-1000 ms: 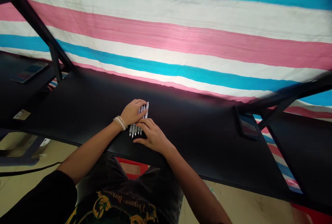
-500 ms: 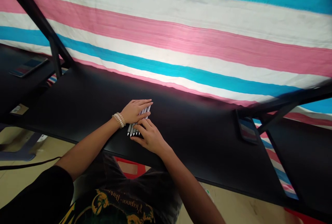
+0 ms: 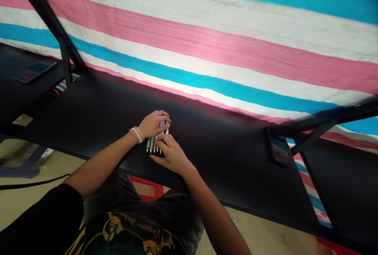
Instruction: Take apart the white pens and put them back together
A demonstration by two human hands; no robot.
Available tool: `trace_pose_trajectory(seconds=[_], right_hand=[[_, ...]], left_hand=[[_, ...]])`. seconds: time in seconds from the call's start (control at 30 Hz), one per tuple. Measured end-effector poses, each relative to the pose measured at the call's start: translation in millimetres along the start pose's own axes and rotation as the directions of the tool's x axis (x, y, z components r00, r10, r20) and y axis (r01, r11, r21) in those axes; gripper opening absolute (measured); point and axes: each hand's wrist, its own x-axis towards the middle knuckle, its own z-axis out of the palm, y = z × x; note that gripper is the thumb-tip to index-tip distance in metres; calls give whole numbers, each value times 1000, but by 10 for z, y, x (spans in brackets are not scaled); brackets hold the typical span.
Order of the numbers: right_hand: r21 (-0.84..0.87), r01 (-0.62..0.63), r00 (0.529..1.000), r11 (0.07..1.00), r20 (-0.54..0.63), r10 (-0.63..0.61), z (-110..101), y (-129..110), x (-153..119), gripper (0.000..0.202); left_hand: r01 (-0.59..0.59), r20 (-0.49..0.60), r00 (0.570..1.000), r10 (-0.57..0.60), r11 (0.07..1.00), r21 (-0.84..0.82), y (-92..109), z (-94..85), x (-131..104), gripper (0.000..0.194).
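Note:
Several white pens [image 3: 151,143] lie side by side on the black table [image 3: 224,148], their silver tips toward the front edge. My left hand [image 3: 154,123], with beaded bracelets at the wrist, is curled over the far ends of the pens. Its fingers bend round their far side. At the near right of the row, my right hand [image 3: 170,153] has its thumb and fingers bent against the pens near the tips. Both hands hold the row between them, and parts of the pens are hidden beneath the fingers.
A striped pink, white and blue cloth [image 3: 206,46] hangs behind the table. One dark phone [image 3: 279,148] lies by the right metal frame, another [image 3: 35,69] on the neighbouring table at far left. A red stool [image 3: 144,188] shows below the front edge.
My left hand's fingers have drawn in, from stretched out to curled around the pens' far ends. The pens stand more upright in the view and their tips show in a more even row.

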Motion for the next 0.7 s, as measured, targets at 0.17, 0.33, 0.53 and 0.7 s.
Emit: trace_pose_trajectory(seconds=[0.17, 0.33, 0.53, 0.7], right_hand=[[-18, -9, 1000, 1000, -8, 9, 20, 6, 13, 29], [-8, -12, 1000, 1000, 2, 12, 48, 15, 12, 27], [0, -21, 999, 1000, -28, 21, 40, -16, 12, 30], [33, -164, 966, 986, -196, 168, -63, 30, -43, 25]], left_hand=[[21, 1, 1000, -21, 1000, -20, 10, 3, -23, 26], [58, -30, 998, -60, 996, -62, 6, 34, -31, 28], [48, -53, 997, -55, 990, -135, -40, 53, -24, 21], [22, -117, 992, -53, 967, -254, -60, 36, -14, 20]])
